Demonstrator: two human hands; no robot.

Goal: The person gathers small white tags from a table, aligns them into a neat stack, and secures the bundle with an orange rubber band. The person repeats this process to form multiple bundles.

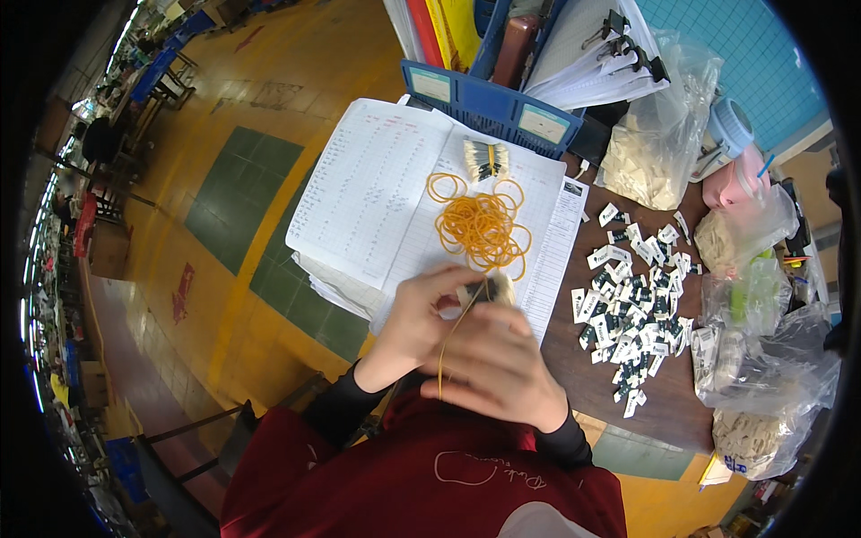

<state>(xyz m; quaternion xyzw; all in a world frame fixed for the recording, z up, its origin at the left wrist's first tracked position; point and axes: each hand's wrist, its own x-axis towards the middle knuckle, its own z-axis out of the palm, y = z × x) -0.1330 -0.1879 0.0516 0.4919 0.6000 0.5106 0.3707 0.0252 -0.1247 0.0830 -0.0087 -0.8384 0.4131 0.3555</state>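
Observation:
My left hand is closed on a small bundle of dark and white labels, held over the lower part of an open notebook. A yellow rubber band runs stretched from that bundle down to my right hand. The right fingers are slightly blurred, with the band pulled round them. Just beyond the hands lies a tangled pile of yellow rubber bands on the page. Farther up the page sits another bundle of labels with a band round it.
Loose black and white labels are spread over the brown table to the right. Plastic bags of pale labels stand along the right side. A blue file rack with papers and a pink cup stand at the back.

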